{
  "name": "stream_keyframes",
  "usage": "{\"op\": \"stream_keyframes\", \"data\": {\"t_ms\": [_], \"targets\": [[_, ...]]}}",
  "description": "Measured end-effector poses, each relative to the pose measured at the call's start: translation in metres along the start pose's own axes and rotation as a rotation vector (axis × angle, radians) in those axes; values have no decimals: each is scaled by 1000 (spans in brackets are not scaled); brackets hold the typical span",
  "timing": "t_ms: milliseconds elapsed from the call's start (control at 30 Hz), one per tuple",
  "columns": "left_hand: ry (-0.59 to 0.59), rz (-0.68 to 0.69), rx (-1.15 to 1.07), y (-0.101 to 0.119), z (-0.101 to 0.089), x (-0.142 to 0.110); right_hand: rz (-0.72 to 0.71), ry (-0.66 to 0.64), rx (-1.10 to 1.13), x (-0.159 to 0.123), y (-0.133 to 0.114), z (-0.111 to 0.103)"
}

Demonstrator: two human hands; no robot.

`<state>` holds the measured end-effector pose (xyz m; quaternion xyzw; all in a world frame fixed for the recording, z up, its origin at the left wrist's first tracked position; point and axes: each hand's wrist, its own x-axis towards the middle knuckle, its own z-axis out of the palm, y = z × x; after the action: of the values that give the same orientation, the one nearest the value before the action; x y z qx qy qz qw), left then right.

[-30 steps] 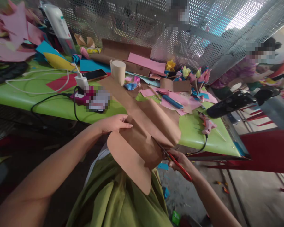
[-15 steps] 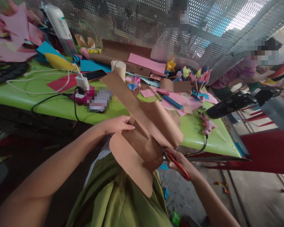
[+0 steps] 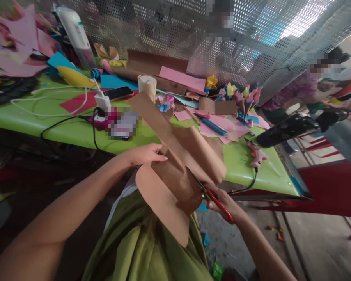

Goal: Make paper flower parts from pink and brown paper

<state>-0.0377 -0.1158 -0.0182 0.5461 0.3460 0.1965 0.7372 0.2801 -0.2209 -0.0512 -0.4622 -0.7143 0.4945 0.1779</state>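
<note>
A large sheet of brown paper (image 3: 175,175), its ends curling over, spreads above my lap and the near table edge. My left hand (image 3: 146,154) pinches the sheet at its left side, thumb on top. Red-handled scissors (image 3: 220,205) are in my right hand (image 3: 222,199), which is closed around the handles. Their blades point up and left and lie at a cut between the long strip (image 3: 155,121) and the rest of the sheet. Part of my right hand's fingers is hidden behind the scissors and paper.
The green table (image 3: 146,134) carries a pink glue gun (image 3: 257,154), a blue cutter knife (image 3: 213,127), a phone (image 3: 118,92), a charger (image 3: 102,102) with cables, a dark bottle (image 3: 286,128) and paper scraps. Behind stands a perforated metal screen (image 3: 175,31). Another person (image 3: 298,88) is at the right.
Almost nothing differs. The view has shifted very slightly, and the brown paper, both hands and the scissors keep nearly the same positions.
</note>
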Motion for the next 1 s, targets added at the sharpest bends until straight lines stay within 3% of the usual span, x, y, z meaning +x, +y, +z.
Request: {"op": "stream_keyframes", "data": {"t_ms": [133, 533, 833, 1000], "targets": [[-45, -6, 9, 2, 4, 1, -8, -33, -11, 1, -4, 0], [-38, -12, 21, 3, 6, 3, 93, 65, 63, 5, 8, 7], [-69, 40, 91, 2, 7, 7, -27, -35, -33, 2, 0, -2], [-29, -58, 136, -4, 11, 10, -32, -35, -95, 3, -7, -4]]}}
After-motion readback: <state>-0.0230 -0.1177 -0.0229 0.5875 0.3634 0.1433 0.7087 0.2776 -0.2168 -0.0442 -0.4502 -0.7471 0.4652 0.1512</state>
